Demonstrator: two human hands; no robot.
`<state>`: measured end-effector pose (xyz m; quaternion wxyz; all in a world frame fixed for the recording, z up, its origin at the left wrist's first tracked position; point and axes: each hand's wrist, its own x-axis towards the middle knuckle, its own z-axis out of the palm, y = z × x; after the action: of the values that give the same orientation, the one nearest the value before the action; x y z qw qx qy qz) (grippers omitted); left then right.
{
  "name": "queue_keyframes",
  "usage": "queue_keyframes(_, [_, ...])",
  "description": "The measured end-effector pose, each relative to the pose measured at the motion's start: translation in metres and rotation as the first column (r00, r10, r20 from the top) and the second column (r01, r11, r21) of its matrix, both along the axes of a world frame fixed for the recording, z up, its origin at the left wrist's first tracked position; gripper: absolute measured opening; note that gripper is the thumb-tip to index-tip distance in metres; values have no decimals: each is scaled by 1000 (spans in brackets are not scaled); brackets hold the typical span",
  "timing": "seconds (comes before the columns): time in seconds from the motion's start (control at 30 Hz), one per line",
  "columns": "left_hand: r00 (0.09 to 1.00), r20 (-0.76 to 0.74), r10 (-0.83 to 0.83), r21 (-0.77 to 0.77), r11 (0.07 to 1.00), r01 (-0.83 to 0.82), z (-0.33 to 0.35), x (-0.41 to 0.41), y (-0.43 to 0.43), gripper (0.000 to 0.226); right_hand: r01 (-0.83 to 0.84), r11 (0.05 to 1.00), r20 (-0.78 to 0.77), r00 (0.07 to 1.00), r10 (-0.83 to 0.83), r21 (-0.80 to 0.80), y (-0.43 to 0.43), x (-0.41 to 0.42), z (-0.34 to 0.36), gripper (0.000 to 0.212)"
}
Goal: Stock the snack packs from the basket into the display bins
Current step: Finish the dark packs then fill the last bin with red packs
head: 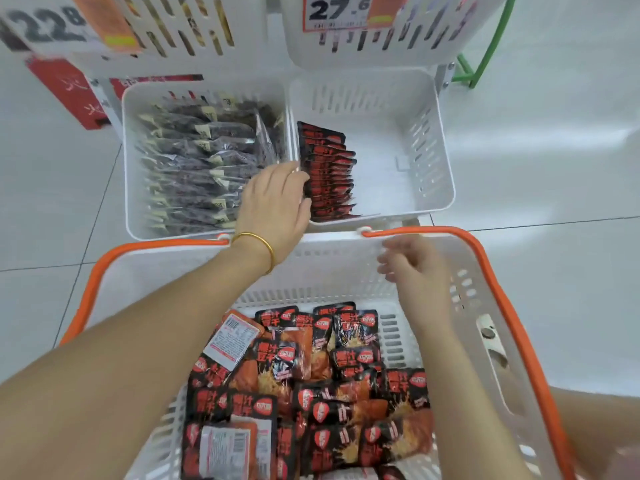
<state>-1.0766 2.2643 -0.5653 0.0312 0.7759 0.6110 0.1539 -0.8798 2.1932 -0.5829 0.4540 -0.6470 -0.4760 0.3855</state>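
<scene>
- A white slotted plastic shopping basket with an orange rim and handles (pixel 173 268) fills the near part of the view and serves as the landmark.
- Inside the basket lies a loose heap of black-and-red foil snack packs (pixel 311 393), some face up, a few showing white label backs.
- Just beyond the basket's far rim stands a white plastic display bin (pixel 433 161). A row of the same black-and-red packs (pixel 329 171) stands on edge along its left wall, and the rest of its floor is bare.
- Left of that bin, also beyond the basket's far rim, a second white bin (pixel 126 168) is packed with dark grey see-through packets (pixel 197 168).
- The left hand (pixel 273 202), with a gold bangle (pixel 256 244) on the wrist, reaches over the basket's far rim. Its bent fingers lie against the near left side of the standing row; whether they pinch a pack cannot be told.
- The right hand (pixel 412 268) hovers, blurred, above the basket's far wall with its fingers loosely bent and nothing seen in them.
- Farther beyond the basket hang upper white bins with a "27.6" price tag (pixel 337 12).
</scene>
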Motion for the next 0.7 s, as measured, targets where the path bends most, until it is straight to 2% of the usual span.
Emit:
queue_keyframes(0.07, [1000, 2, -11, -47, 999, 11, -4, -1, -22, 55, -144, 937, 306, 920, 246, -318, -20, 1, -44, 30])
queue_keyframes(0.1, [1000, -2, -11, -77, 997, 11, -6, -3, -32, 54, -190, 872, 370, 849, 377, -451, -25, 2, -65, 37])
queue_keyframes(0.17, [1000, -19, -11, -157, 988, 7, -13, -10, -48, 54, -238, 768, 411, 731, 545, -595, -31, 5, -93, 50])
queue_keyframes(0.27, [995, -71, -74, -232, 971, 56, -24, -21, -54, 60, -271, 739, 438, 662, 608, -616, -32, 8, -116, 59])
queue_keyframes(0.43, [990, -93, -106, -264, 961, 78, -25, -23, -53, 75, -224, 800, 301, 843, 445, -557, -23, -4, -130, 60])
queue_keyframes(0.47, [989, -100, -110, -263, 961, 80, -25, -23, -54, 76, -221, 802, 316, 836, 449, -556, -22, -7, -133, 62])
queue_keyframes(0.57, [988, -107, -114, -255, 963, 83, -25, -23, -53, 77, -256, 791, 453, 704, 546, -555, -23, -10, -140, 62])
queue_keyframes(0.6, [988, -108, -114, -251, 964, 84, -25, -22, -53, 77, -271, 789, 459, 691, 558, -551, -25, -11, -142, 63])
queue_keyframes(0.7, [987, -116, -112, -248, 965, 80, -25, -21, -53, 79, -232, 814, 366, 804, 469, -533, -30, -14, -144, 71])
